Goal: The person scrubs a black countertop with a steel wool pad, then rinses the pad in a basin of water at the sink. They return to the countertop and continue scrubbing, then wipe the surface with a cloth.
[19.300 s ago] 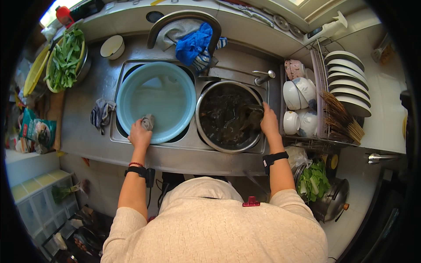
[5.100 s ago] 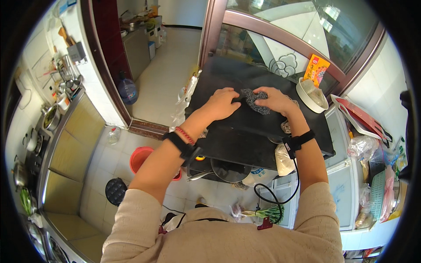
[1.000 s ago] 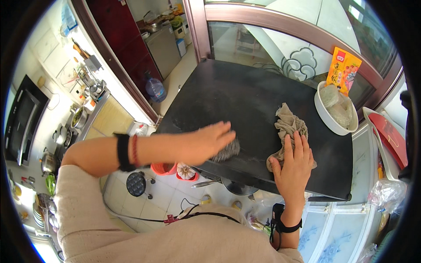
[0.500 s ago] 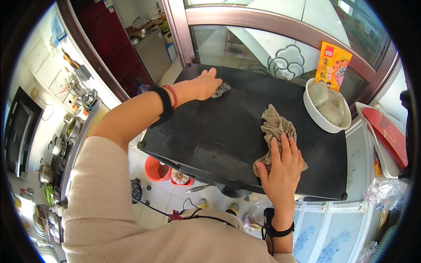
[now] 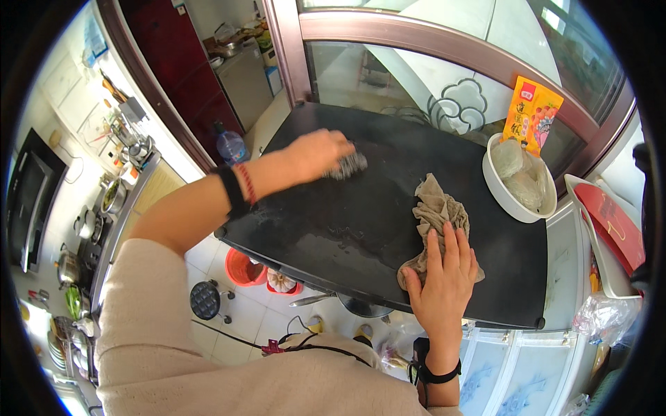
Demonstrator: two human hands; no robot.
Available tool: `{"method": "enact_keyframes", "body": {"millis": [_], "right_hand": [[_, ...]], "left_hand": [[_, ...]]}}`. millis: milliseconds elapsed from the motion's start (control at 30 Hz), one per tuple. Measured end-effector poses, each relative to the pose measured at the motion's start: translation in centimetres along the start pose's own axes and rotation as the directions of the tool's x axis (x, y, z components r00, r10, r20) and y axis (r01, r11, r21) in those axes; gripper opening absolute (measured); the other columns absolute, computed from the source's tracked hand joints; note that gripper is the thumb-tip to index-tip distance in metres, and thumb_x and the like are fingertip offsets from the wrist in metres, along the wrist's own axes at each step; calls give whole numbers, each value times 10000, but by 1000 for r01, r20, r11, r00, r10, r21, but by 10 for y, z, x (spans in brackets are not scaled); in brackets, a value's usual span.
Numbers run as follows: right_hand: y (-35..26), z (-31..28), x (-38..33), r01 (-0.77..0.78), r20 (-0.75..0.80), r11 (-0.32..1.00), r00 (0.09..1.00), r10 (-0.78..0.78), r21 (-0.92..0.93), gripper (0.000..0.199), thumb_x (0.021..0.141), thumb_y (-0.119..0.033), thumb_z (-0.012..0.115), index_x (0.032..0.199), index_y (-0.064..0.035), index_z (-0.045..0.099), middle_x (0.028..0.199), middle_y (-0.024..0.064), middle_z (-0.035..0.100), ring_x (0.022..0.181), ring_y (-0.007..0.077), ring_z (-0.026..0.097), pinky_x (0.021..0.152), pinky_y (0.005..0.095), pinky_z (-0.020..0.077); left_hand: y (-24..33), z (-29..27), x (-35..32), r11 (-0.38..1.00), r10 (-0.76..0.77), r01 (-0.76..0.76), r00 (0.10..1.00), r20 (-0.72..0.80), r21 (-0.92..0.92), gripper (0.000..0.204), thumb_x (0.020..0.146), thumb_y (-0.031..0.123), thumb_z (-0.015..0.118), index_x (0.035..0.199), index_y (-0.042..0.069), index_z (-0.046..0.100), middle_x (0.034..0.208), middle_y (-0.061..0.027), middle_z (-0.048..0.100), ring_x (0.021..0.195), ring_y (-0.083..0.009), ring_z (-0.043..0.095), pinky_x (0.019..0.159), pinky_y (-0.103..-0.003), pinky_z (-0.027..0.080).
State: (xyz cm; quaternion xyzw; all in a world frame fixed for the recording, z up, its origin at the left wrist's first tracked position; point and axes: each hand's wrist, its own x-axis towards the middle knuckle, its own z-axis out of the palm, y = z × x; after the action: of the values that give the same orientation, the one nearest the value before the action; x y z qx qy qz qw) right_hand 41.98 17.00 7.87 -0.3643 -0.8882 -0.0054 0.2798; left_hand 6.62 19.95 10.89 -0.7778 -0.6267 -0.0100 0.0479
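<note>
My left hand [image 5: 320, 154], slightly blurred, is closed over a grey steel-wool scouring pad [image 5: 350, 165]. It presses the pad on the far left part of the black tabletop [image 5: 374, 208]. My right hand [image 5: 444, 277] lies palm down with fingers stretched out on a crumpled brown-beige cloth [image 5: 437, 208], near the front right of the table. The cloth spreads out beyond my fingertips and under the hand. Wet streaks show on the black surface between my two hands.
At the table's right stands a white bowl [image 5: 517, 201] with plastic-wrapped contents and an orange packet [image 5: 532, 114]. Glass panels in a brown frame [image 5: 402, 35] rise behind. Below are a red bucket [image 5: 243, 269] and a black stool [image 5: 205, 300]. A water bottle [image 5: 231, 147] stands beyond the left edge.
My left hand has moved the scouring pad a little nearer to me across the tabletop. My right hand stays on the cloth in nearly the same spot.
</note>
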Motion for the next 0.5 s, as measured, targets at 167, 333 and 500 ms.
{"method": "enact_keyframes", "body": {"millis": [167,333,500], "right_hand": [[4,1,-2,-21,2,1000,1000,21,-4,640,791,-332,747,1334,-36,581,1474,179,464,1365,381,416,1108,572,300],[7,2,-2,-42,22,999,999,43,-26,643,792,-355,740,1333,-43,587,1478,173,463,1366,372,414,1107,574,301],[3,0,0,-25,17,1000,1000,25,4,655,782,-362,746,1337,-54,585,1484,163,459,1367,365,414,1104,571,304]], "left_hand": [[-11,5,10,968,157,-154,988,0,-199,522,767,84,774,1268,49,633,1218,-150,599,1125,-361,579,971,-436,481],[21,-11,23,877,422,-378,901,98,-298,586,741,54,792,1302,98,633,1299,-148,568,1210,-348,531,1033,-432,448],[-72,3,75,981,-19,27,999,42,-194,564,739,49,773,1288,81,645,1248,-194,615,1164,-389,577,1015,-439,469]]}}
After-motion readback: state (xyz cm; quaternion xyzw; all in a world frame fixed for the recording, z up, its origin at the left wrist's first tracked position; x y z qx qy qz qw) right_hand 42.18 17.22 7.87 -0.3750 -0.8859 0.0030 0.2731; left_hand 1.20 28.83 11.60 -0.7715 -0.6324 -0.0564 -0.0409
